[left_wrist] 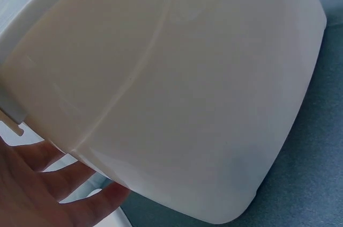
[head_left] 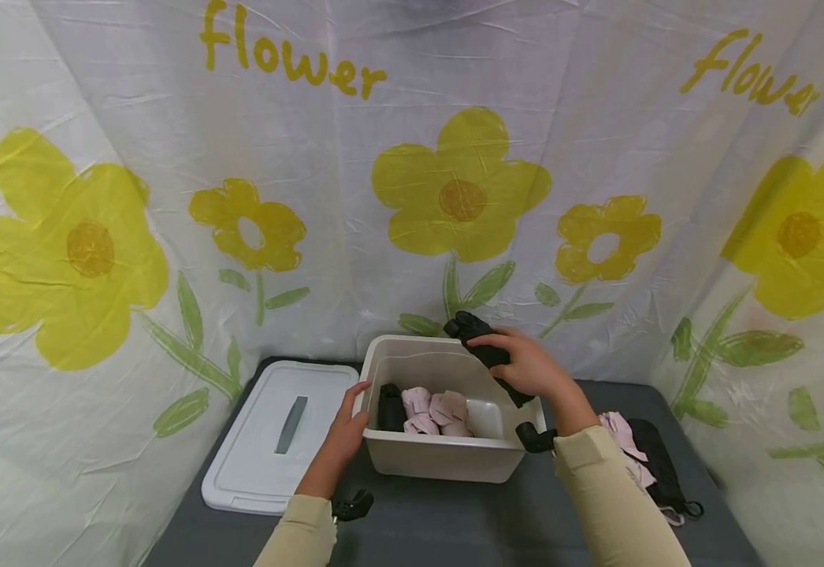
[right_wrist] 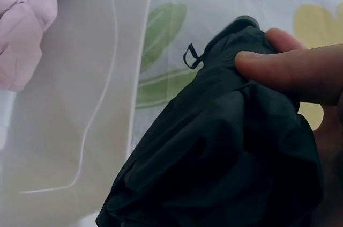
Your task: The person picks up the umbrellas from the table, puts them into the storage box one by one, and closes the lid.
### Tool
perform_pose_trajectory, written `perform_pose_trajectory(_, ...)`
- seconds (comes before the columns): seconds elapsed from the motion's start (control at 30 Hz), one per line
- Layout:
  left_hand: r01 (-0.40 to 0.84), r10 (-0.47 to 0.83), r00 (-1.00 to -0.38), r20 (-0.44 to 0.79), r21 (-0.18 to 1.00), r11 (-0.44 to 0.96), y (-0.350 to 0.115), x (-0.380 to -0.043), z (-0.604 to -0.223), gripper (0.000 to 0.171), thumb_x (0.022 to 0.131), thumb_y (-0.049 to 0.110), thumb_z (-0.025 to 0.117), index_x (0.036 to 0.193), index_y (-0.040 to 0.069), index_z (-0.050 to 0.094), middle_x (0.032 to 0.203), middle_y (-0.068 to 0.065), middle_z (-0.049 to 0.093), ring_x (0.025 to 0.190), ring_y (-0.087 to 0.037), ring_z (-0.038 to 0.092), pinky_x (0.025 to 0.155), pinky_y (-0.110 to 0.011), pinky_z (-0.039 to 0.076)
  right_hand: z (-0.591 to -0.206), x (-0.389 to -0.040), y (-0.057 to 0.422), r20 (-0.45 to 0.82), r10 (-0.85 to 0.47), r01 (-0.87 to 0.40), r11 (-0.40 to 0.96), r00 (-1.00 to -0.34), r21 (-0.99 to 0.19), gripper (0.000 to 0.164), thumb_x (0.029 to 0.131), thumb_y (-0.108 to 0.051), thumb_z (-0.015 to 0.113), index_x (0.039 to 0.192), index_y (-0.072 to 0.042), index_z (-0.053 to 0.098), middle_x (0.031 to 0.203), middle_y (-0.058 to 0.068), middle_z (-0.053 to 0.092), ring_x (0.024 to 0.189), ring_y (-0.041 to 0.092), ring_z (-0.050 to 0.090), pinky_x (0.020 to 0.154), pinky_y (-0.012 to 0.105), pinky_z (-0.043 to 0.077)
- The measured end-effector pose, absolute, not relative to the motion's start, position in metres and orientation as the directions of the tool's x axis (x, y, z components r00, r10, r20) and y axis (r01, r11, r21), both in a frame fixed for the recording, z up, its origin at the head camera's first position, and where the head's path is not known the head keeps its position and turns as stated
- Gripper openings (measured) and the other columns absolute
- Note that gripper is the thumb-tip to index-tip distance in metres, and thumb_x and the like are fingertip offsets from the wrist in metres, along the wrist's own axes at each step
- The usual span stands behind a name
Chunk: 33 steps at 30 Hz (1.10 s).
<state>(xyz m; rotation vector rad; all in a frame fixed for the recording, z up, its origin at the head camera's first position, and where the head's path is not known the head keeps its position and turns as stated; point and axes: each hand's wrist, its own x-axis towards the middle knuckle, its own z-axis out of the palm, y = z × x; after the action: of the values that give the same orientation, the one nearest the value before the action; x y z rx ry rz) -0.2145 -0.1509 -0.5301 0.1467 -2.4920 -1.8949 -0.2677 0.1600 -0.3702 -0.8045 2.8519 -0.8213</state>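
A folded black umbrella (head_left: pixel 486 350) is gripped in my right hand (head_left: pixel 528 364), raised over the right back part of a beige plastic box (head_left: pixel 440 457). In the right wrist view the umbrella (right_wrist: pixel 214 146) shows loose bunched fabric and a thin strap loop, with the thumb pressing it near one end. My left hand (head_left: pixel 344 433) rests at the box's left side; in the left wrist view its straight fingers (left_wrist: pixel 102 203) touch the outer wall, the thumb hidden. Inside the box lie a black bundle (head_left: pixel 391 408) and pink rolled bundles (head_left: pixel 447 411) at the left.
Left of the box, a white lid (head_left: pixel 256 457) with a grey handle lies flat on the dark grey table (head_left: pixel 454 528). At the right are a pink fabric item (head_left: pixel 625 441) and a long black item (head_left: pixel 656 465) with a loop. A flower-printed curtain (head_left: pixel 341 236) hangs behind.
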Motion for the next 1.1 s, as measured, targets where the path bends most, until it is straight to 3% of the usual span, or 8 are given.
perform_pose_trajectory(0.6, -0.05, -0.075, -0.997, -0.032, 0.965, 0.259, -0.151, -0.213, -0.53, 0.054, 0.094, 0.011, 0.038, 0.146, 0.025, 0.033, 0.156, -0.017, 0.027, 0.137, -0.041, 0.035, 0.103, -0.066, 0.032, -0.394, -0.286, 0.146, -0.042, -0.549, -0.456, 0.731, -0.835, -0.508, 0.057, 0.081, -0.001, 0.061, 0.133, -0.026, 0.059, 0.146, 0.012, 0.048, 0.134, 0.035, 0.044, 0.098, 0.052, 0.043)
perform_pose_trajectory(0.73, -0.048, -0.072, -0.997, -0.03, 0.964, 0.263, -0.151, -0.212, -0.531, 0.055, 0.094, 0.011, 0.038, 0.147, 0.024, 0.033, 0.156, -0.018, 0.028, 0.136, -0.042, 0.036, 0.103, -0.066, 0.033, -0.397, -0.287, 0.142, -0.071, -0.56, -0.445, 0.723, -0.826, -0.529, 0.057, 0.081, 0.001, 0.06, 0.133, -0.023, 0.059, 0.145, 0.011, 0.05, 0.11, 0.029, 0.056, 0.083, 0.043, 0.044)
perform_pose_trajectory(0.93, -0.046, -0.065, -0.997, -0.031, 0.966, 0.256, -0.15, -0.21, -0.525, 0.054, 0.094, 0.01, 0.038, 0.147, 0.022, 0.033, 0.156, -0.019, 0.027, 0.135, -0.042, 0.036, 0.103, -0.066, 0.033, -0.402, -0.289, 0.137, -0.086, -0.562, -0.44, 0.725, -0.822, -0.53, 0.059, 0.079, 0.003, 0.06, 0.132, -0.022, 0.06, 0.144, 0.011, 0.051, 0.074, 0.017, 0.048, 0.072, 0.037, 0.039)
perform_pose_trajectory(1.07, -0.055, -0.058, -0.997, -0.042, 0.967, 0.25, -0.15, -0.209, -0.52, 0.053, 0.095, 0.009, 0.037, 0.147, 0.019, 0.032, 0.156, -0.02, 0.027, 0.136, -0.042, 0.035, 0.103, -0.065, 0.032, -0.407, -0.294, 0.136, -0.09, -0.563, -0.446, 0.734, -0.822, -0.513, 0.059, 0.079, 0.002, 0.06, 0.132, -0.023, 0.06, 0.145, 0.011, 0.05, 0.081, 0.02, 0.053, 0.072, 0.037, 0.039)
perform_pose_trajectory(1.1, -0.057, -0.058, -0.997, -0.044, 0.966, 0.251, -0.15, -0.209, -0.52, 0.053, 0.095, 0.009, 0.037, 0.147, 0.019, 0.032, 0.156, -0.021, 0.027, 0.136, -0.042, 0.035, 0.103, -0.066, 0.032, -0.408, -0.296, 0.135, -0.088, -0.563, -0.452, 0.739, -0.822, -0.5, 0.059, 0.078, 0.001, 0.06, 0.132, -0.024, 0.06, 0.144, 0.011, 0.05, 0.09, 0.022, 0.057, 0.073, 0.037, 0.04)
